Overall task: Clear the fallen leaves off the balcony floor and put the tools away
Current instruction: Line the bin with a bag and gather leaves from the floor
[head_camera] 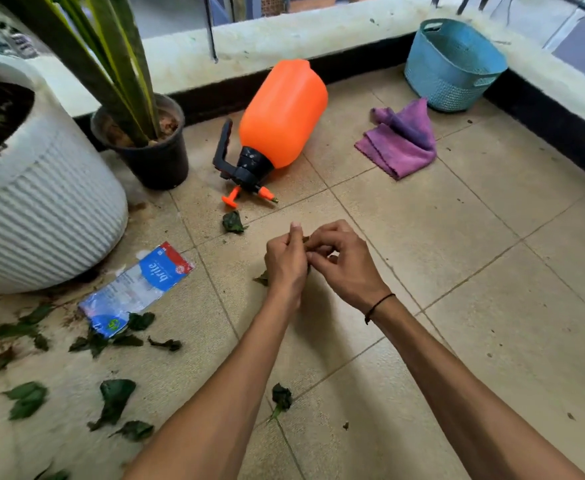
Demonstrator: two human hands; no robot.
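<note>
Both hands meet over the tiled floor at the middle of the view. My left hand is closed around dark green leaves; a leaf tip sticks out below it. My right hand pinches at the same bunch with its fingertips. Several dark fallen leaves lie scattered: one just beyond my hands, one between my forearms, and a spread at the lower left. An orange pressure sprayer lies on its side. A purple cloth is crumpled near a blue basket.
A large white ribbed planter stands at the left, a black pot with a tall plant beside it. A flattened blue and white packet lies by the planter. A low parapet wall runs along the far side and right.
</note>
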